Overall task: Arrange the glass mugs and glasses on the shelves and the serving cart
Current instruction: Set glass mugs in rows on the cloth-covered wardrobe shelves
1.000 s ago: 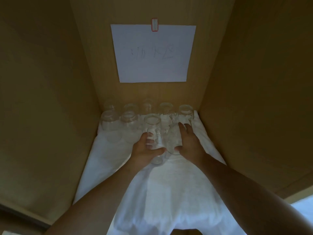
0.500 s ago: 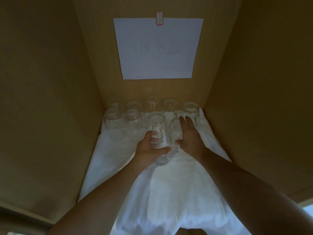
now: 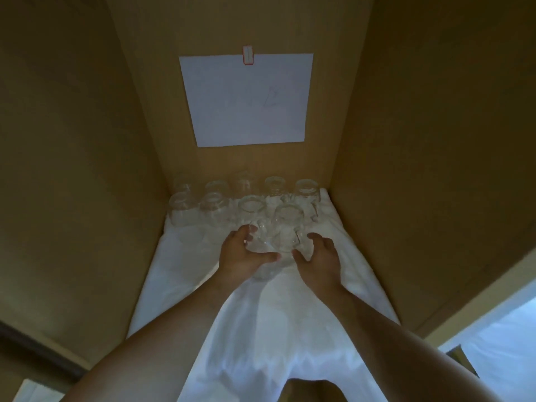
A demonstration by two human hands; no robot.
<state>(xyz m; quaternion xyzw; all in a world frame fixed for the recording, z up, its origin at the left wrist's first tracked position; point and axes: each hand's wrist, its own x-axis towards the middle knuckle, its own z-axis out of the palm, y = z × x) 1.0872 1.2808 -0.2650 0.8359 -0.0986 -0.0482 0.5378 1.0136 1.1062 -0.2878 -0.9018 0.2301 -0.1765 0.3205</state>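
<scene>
glass mug (image 3: 262, 242) in left hand (image 3: 242, 256), fingers and thumb curled round it, front of the glassware cluster on white cloth (image 3: 278, 314) lining shelf. second mug (image 3: 288, 227) just beside it, upright; right hand (image 3: 320, 256) next to that one, fingers loosely spread, can't tell if touching. two rows of glasses (image 3: 214, 198) behind, against back wall. white paper sheet (image 3: 246, 100) stuck on wooden back panel (image 3: 327, 158), writing too faint to read.
</scene>
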